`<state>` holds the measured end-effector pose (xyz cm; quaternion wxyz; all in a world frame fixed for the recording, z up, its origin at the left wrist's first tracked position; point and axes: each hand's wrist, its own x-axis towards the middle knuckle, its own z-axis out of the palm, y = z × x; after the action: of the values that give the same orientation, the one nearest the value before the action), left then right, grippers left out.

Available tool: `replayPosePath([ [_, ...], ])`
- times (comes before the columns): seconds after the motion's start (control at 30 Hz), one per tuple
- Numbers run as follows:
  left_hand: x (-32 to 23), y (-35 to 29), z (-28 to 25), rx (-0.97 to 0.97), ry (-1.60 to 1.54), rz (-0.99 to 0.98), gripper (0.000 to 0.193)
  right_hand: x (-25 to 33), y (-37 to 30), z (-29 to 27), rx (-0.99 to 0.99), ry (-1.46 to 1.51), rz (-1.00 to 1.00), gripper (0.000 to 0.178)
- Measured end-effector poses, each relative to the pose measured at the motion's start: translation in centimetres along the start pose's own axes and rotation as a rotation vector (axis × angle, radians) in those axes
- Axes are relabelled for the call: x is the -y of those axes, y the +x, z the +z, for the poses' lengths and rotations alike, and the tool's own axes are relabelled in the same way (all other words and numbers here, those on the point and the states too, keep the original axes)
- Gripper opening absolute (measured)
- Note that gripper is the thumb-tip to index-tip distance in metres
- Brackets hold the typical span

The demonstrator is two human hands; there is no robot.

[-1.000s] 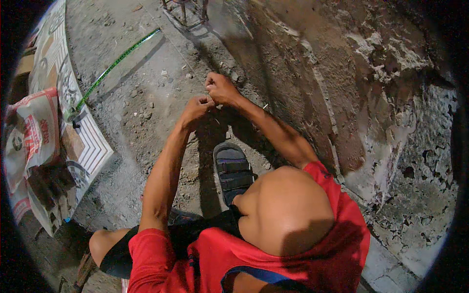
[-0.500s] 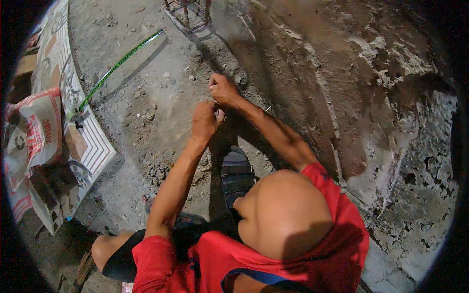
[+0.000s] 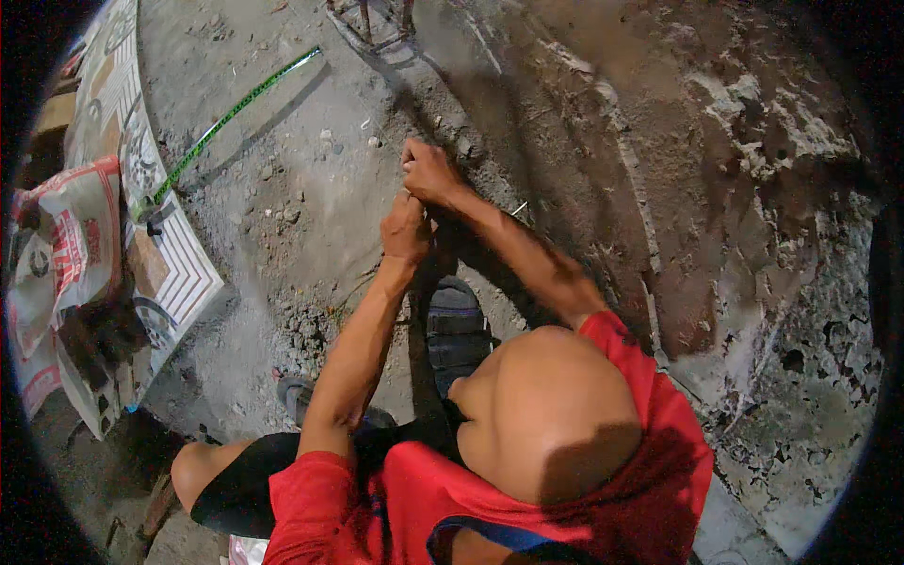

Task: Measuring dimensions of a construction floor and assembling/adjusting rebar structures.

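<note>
Crouches with a bare knee (image 3: 556, 405) partly covering a dark sandal (image 3: 455, 325). Holds left hand (image 3: 407, 226) and right hand (image 3: 433, 174) curled, close together; cannot tell about any grip, with fingertips hidden. Near the right forearm (image 3: 523, 251), shows a thin pale stick (image 3: 519, 208). Leftward, includes a creased, red-lettered sack (image 3: 94, 196); beyond, a green tape measure (image 3: 226, 118), too small to read. Cuts off a metal-rod frame (image 3: 364, 21) at the top.

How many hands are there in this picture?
2: the left hand, nearer the red shirt, and the right hand, just beyond it. No other hands show.
</note>
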<state>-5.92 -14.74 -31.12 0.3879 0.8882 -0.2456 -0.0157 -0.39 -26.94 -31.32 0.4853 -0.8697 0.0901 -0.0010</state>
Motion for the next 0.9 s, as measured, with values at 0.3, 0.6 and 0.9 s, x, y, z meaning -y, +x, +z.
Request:
replayPosePath([
  [0.3, 0.1, 2.5, -2.2, 0.172, -0.261, -0.238, 0.021, -2.5, 1.0, -1.6, 0.051, 0.078, -0.055, 0.006],
  [0.6, 0.1, 4.5, -2.3, 0.305, -0.503, -0.536, 0.022, -1.6, 0.3, -2.5, 0.053, 0.181, -0.036, 0.006],
  [0.9, 1.3, 5.6, -2.1, 0.376, -0.298, -0.439, 0.026, -1.2, 0.5, -1.8, -0.153, 0.196, -0.151, 0.005],
])
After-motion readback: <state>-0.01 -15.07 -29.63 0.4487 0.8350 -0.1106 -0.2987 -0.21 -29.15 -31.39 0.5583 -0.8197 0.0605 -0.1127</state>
